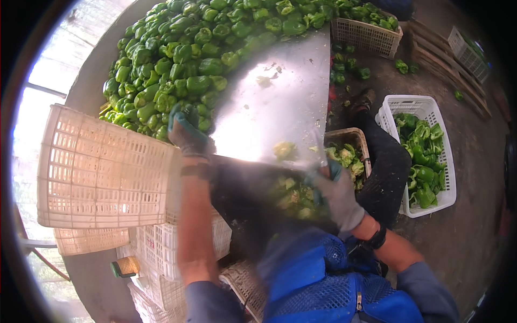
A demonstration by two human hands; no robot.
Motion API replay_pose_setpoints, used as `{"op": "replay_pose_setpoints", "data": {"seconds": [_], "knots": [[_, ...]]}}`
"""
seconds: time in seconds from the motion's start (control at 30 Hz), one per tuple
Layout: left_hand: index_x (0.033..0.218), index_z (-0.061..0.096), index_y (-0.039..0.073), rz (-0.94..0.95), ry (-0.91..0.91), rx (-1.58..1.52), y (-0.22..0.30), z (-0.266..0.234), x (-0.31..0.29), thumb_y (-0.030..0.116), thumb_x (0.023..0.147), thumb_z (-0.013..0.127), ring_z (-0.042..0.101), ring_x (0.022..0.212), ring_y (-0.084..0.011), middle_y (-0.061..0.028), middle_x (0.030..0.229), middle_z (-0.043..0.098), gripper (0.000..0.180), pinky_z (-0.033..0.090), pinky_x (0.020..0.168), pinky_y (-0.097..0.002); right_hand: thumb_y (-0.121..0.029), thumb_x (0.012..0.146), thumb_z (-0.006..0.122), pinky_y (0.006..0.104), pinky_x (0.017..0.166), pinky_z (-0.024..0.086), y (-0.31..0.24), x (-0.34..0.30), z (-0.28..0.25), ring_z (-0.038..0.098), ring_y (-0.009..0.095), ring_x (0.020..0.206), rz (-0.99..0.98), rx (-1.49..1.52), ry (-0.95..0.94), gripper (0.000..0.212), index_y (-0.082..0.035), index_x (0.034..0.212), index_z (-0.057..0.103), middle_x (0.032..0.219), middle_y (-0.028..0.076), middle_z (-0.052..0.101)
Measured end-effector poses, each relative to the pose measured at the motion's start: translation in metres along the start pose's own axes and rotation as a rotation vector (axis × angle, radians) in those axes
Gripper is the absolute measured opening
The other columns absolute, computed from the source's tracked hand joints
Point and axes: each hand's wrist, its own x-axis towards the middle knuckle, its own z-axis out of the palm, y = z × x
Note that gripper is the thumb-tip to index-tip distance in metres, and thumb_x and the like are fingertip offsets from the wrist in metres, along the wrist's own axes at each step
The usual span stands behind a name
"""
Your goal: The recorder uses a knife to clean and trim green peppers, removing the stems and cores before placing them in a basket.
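Note:
My left hand (189, 133), in a grey glove with teal fingers, is at the near edge of a large heap of green bell peppers (183, 54). Its fingers curl around a dark green bell pepper (188, 113), partly hidden by the glove. In my right hand (339, 196), gloved alike, is a knife (319, 145) with its blade pointing up and away over the metal table (280, 102). A blurred pale green pepper piece (285, 151) lies at the table's near edge. More blurred pepper scraps (301, 199) show below that edge, left of my right hand.
A tan crate (355, 134) of pepper scraps stands by my leg. Farther right is a white crate (433, 107) of opened peppers. An empty-looking pale crate (102, 167) leans at the left, above stacked crates (159, 247). A full crate (366, 37) and wooden pallet (447, 64) lie beyond.

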Motion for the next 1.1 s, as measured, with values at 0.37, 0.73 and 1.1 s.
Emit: {"op": "replay_pose_setpoints", "data": {"seconds": [0.37,0.73,1.1], "knots": [[0.125,0.076,0.000,0.388,-0.602,-0.030,0.113,-0.072,0.015,-0.001,0.097,0.064,0.076,0.104,-0.0245,-0.0147,0.116,0.079,0.031,0.060,0.092,-0.0356,-0.011,0.093,0.075,0.0279,0.070,0.051,-0.007,0.102,-0.057,0.059,0.008,0.076,-0.280,-0.198,0.210,0.015,0.001,0.101,0.074,0.085,0.001,0.070],[0.136,0.069,-0.006,-0.102,-0.532,-0.050,-0.030,0.012,-0.145,0.007,0.100,0.063,0.070,0.095,-0.0156,-0.0111,0.109,0.078,0.038,0.057,0.088,-0.0319,-0.029,0.097,0.070,0.0423,0.070,0.051,0.021,0.141,-0.006,0.056,0.022,0.072,-0.453,-0.512,0.110,0.022,-0.007,0.096,0.069,0.075,0.008,0.061],[0.137,0.066,0.001,0.731,-1.379,-0.176,0.138,0.032,-0.111,0.021,0.094,0.080,0.068,0.123,-0.0402,-0.0221,0.131,0.070,0.049,0.056,0.105,-0.0475,-0.013,0.089,0.076,0.0397,0.076,0.056,0.004,0.143,-0.146,0.068,0.023,0.078,-0.296,-0.660,0.359,0.022,0.000,0.106,0.071,0.087,0.014,0.071]]}}
